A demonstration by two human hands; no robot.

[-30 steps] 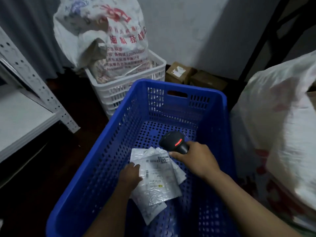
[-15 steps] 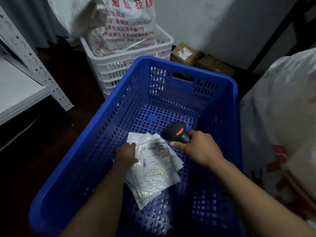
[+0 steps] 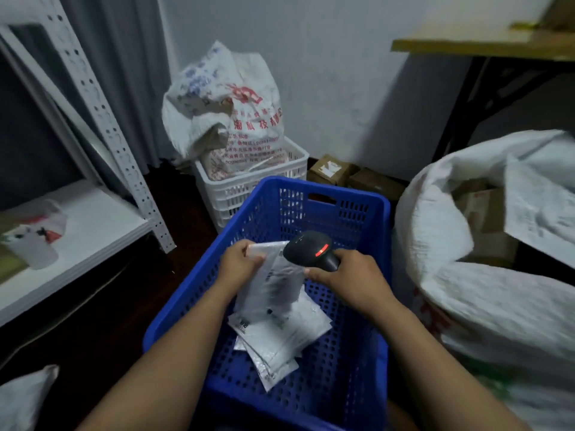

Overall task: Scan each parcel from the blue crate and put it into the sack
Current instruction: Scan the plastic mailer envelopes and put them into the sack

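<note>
Parcel (image 3: pixel 270 287), white mailer: lifted off the pile where it lay flat a moment ago, now hung below the left hand (image 3: pixel 241 262), which is pinched on its upper corner. Scanner (image 3: pixel 311 250), red light lit: clasped in the right hand (image 3: pixel 348 279), just beside that pinch. Transfer judged next; remaining parcels (image 3: pixel 280 337) are left beneath the grip in the blue crate (image 3: pixel 381 219), the sack (image 3: pixel 451 290) beyond the right hand

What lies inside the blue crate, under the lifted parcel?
A small overlapping stack of flat white plastic mailer parcels on the floor of the blue perforated plastic crate. The lifted white parcel and the overlap hide how many.
</note>
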